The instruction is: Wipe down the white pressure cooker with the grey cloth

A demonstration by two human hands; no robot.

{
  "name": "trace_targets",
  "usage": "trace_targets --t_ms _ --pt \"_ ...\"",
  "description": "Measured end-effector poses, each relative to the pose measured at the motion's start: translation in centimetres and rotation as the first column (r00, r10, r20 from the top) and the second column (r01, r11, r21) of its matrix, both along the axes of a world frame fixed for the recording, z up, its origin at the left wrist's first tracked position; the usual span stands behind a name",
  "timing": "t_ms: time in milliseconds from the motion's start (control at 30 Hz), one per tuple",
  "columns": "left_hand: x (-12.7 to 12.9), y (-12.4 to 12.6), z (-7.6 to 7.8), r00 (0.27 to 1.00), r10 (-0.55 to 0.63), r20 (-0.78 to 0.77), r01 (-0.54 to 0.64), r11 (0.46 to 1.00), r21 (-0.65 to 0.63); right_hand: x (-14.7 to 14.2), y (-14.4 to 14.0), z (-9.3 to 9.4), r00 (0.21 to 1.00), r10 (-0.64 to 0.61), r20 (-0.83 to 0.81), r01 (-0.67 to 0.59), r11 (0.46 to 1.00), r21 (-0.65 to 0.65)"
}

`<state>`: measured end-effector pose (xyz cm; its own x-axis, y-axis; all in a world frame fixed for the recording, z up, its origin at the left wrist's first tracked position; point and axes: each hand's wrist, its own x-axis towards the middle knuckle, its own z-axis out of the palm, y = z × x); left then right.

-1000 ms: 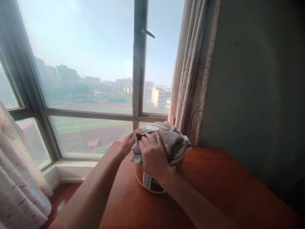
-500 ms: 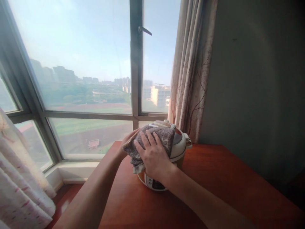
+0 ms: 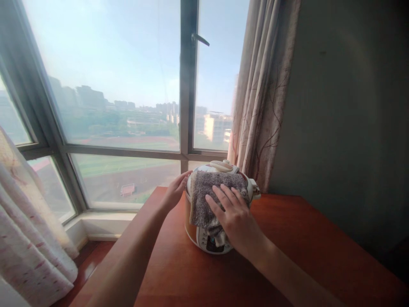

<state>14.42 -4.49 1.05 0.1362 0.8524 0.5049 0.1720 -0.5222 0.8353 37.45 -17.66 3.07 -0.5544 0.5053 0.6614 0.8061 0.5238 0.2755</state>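
Observation:
An orange and white electric pressure cooker (image 3: 193, 228) stands on the red-brown wooden table (image 3: 306, 251) near the window. A grey towel (image 3: 204, 194) hangs over its lid and front. My right hand (image 3: 236, 219) lies flat on the towel with its fingers spread, pressing it against the cooker's front. My left hand (image 3: 175, 192) rests against the cooker's left side at the lid's edge, fingers extended. The cooker's control panel (image 3: 211, 244) shows partly below the towel.
A large window (image 3: 111, 85) with a dark frame and a handle (image 3: 200, 38) fills the back. Patterned curtains hang at the right (image 3: 258, 98) and the lower left (image 3: 28, 230). A dark wall (image 3: 348, 115) bounds the table on the right.
My right hand has slid the towel from the top left of the lid down over the cooker's front. My left hand has come out from under the towel onto the cooker's side.

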Motion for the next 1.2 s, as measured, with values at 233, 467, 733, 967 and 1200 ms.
trace_targets --t_ms 233,467,733,967,1200 --pt "-1.3 -0.4 1.6 0.986 -0.163 0.040 0.167 0.978 -0.129 -2.2 0.4 1.7 0.999 -0.037 -0.024 0.032 0.984 -0.175" --pt "-2.2 0.7 1.3 0.967 -0.235 0.095 0.249 0.951 -0.182 -7.7 3.4 5.6 0.998 -0.041 0.038 0.050 0.953 -0.298" --pt "-1.8 1.0 0.2 0.992 -0.111 0.057 0.114 0.992 -0.049 -8.3 2.9 3.8 0.996 -0.042 0.083 0.055 0.986 -0.159" --pt "-1.4 1.1 0.1 0.999 -0.029 0.029 0.030 0.999 -0.027 -3.2 -0.1 -0.2 0.991 0.125 0.044 -0.124 0.992 -0.009" --pt "-0.9 1.1 -0.1 0.999 0.026 0.031 -0.025 0.999 -0.027 5.0 -1.1 -5.3 0.986 0.164 0.004 -0.164 0.986 -0.019"
